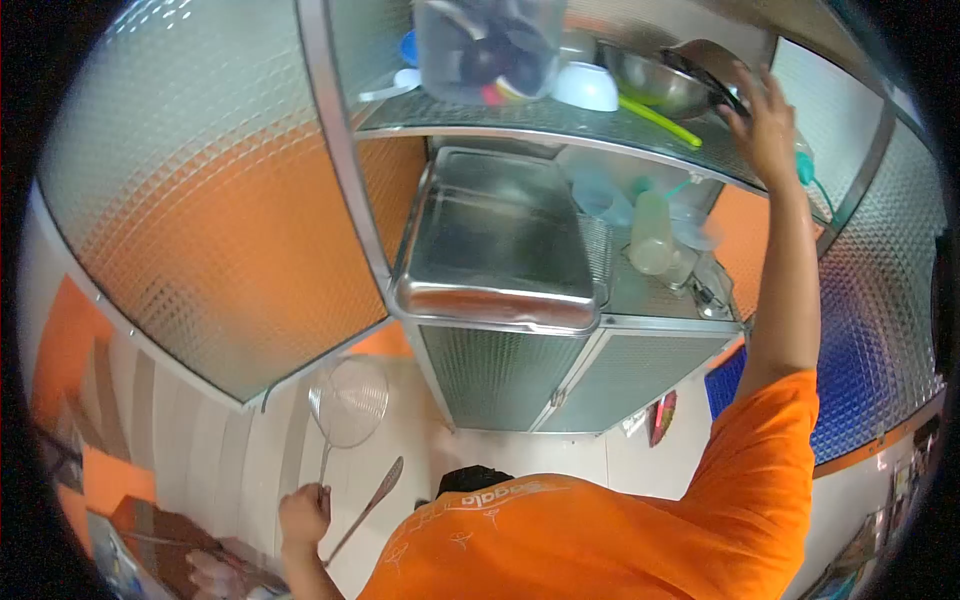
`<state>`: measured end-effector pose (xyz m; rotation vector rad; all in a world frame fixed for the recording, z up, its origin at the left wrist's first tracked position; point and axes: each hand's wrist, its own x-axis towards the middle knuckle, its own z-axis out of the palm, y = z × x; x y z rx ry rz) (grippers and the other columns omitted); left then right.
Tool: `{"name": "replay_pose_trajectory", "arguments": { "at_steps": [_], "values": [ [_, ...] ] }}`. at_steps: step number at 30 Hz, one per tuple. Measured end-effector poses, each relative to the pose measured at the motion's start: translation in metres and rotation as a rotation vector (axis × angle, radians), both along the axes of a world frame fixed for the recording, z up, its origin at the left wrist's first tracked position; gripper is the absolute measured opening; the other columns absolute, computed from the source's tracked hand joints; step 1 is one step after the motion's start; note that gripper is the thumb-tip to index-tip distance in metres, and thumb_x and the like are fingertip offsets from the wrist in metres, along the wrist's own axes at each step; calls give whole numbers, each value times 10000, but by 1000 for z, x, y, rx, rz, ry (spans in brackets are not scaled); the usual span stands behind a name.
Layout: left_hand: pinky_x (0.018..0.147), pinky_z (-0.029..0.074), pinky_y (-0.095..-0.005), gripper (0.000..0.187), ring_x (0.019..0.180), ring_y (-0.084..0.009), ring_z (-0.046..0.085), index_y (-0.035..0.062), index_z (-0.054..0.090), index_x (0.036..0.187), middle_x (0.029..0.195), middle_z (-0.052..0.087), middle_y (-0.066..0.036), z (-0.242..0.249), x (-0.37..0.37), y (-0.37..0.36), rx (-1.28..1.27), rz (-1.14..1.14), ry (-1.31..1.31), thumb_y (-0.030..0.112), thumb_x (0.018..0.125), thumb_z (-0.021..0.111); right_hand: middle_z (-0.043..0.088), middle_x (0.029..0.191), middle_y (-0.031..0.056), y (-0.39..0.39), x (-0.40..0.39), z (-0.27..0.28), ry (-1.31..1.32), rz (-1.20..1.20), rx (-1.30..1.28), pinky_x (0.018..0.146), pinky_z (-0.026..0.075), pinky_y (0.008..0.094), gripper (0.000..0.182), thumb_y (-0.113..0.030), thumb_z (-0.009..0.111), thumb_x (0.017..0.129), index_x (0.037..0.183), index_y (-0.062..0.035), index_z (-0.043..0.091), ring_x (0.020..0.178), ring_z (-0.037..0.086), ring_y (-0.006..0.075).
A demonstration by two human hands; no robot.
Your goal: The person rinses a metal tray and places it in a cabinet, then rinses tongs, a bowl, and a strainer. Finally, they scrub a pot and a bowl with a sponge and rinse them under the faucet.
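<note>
My left hand (303, 517) is low at the lower left, closed around the handles of a round wire mesh skimmer (348, 402) and a long metal spoon (368, 505). My right hand (765, 125) is raised to the upper cabinet shelf, fingers spread against the rim of a dark pan (715, 72) that leans on a steel bowl (655, 82). My orange sleeve (760, 450) fills the lower right.
The open cabinet's upper shelf (520, 120) carries a clear plastic container (488, 45) of utensils, a white bowl (586, 87) and a green stick (660, 120). Below stands a large steel tray (500, 235) beside plastic bottles (652, 235). Textured glass doors (200, 190) hang open on both sides.
</note>
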<state>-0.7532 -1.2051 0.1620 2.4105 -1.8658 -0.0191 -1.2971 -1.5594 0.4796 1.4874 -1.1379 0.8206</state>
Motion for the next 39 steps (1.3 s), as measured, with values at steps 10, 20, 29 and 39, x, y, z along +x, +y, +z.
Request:
{"name": "replay_pose_trajectory", "arguments": {
  "at_steps": [10, 20, 29, 39],
  "values": [
    [523, 360, -350, 125, 543, -240, 506, 85, 455, 613, 604, 501, -48, 59, -3, 28, -258, -257, -71, 117, 597, 576, 613, 823, 125, 169, 75, -364, 101, 537, 1523, 653, 458, 335, 124, -144, 549, 772, 795, -55, 632, 724, 583, 287],
    [537, 320, -288, 154, 595, -176, 419, 23, 436, 686, 674, 452, -88, 95, -86, -88, -876, -349, 564, 87, 825, 413, 349, 1253, 197, 201, 195, -283, -209, 1293, 1430, 927, 338, 378, 664, -273, 600, 775, 1302, -64, 253, 1125, 384, 336],
    [543, 322, -248, 284, 585, -129, 372, 67, 352, 733, 659, 385, -46, 43, -182, -155, -1204, -569, 1490, 306, 880, 394, 516, 928, 135, 202, 194, -279, -564, 1416, 1107, 738, 405, 352, 291, -257, 608, 766, 868, -36, 448, 866, 510, 300],
    [553, 364, -225, 285, 623, -119, 401, 92, 436, 848, 761, 428, -32, 71, -139, -134, -1220, -730, 1069, 377, 847, 426, 599, 885, 145, 213, 156, -207, -517, 1339, 973, 627, 463, 361, 358, -296, 623, 753, 1005, -65, 514, 736, 585, 310]
  ]
}}
